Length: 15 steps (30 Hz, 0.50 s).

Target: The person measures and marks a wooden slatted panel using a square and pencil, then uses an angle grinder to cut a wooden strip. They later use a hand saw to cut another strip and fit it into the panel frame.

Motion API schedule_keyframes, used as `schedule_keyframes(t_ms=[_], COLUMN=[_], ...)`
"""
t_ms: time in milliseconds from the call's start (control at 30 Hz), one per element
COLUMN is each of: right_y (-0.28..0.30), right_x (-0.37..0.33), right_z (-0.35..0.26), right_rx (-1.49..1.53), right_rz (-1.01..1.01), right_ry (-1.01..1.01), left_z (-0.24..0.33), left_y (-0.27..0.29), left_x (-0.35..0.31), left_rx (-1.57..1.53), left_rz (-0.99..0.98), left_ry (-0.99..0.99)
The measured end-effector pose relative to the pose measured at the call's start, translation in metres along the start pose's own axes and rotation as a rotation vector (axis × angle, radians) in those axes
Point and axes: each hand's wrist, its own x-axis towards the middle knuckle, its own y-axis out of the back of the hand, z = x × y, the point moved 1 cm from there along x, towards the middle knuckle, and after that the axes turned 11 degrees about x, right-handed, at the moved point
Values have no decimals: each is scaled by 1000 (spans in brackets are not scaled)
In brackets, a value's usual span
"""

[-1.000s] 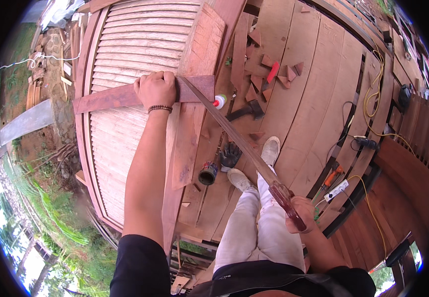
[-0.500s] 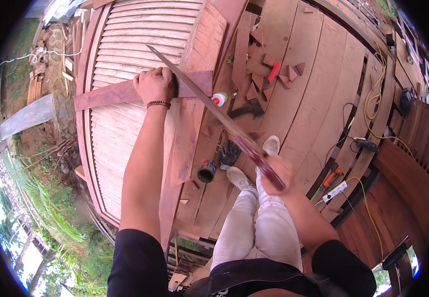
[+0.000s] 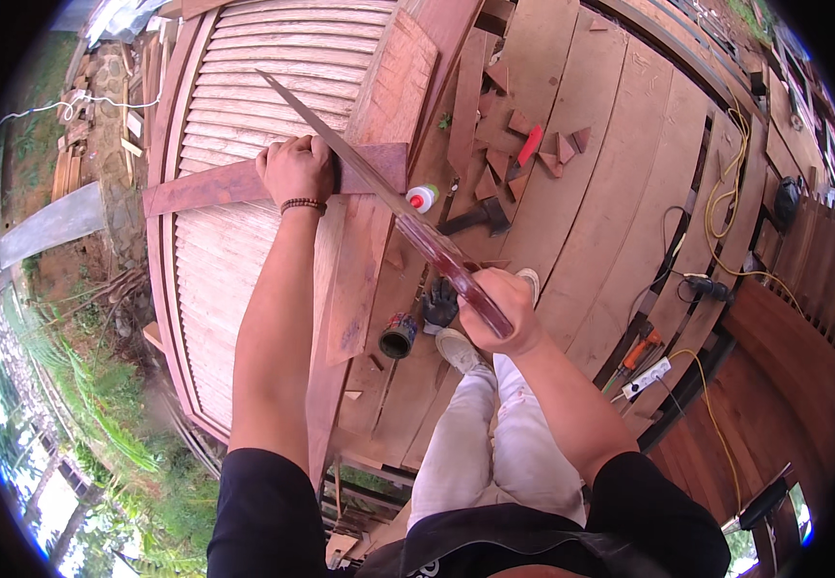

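Observation:
My left hand (image 3: 297, 175) is closed over a reddish wooden board (image 3: 205, 188), holding it down across a slatted wooden panel (image 3: 273, 67). In my right hand (image 3: 504, 303) is the dark red wooden handle of a handsaw (image 3: 345, 149). Its blade, seen nearly edge-on, crosses the board just right of my left hand and points to the far left. The teeth and any cut in the board cannot be made out.
Triangular wood offcuts (image 3: 554, 154) and a hammer (image 3: 480, 217) lie on the plank floor (image 3: 610, 173). A white bottle (image 3: 422, 198), an open can (image 3: 398, 335) and a black glove (image 3: 439, 303) are near my feet. An orange power tool (image 3: 641, 349) and a power strip (image 3: 647, 378) sit at right.
My right hand has pushed the saw forward and to the left, so its tip reaches farther over the slatted panel. My left hand stays on the board.

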Motion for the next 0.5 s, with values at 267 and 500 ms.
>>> schedule_keyframes(t_ms=[267, 500], right_y=[25, 27], right_x=[-42, -26], right_z=[-22, -30], right_rx=[-16, 17], right_rz=[-24, 62], right_ry=[-23, -14], left_z=[-7, 1], left_y=[12, 4], left_x=[-4, -5], left_rx=[3, -74], left_rz=[-4, -22], left_ry=[25, 69])
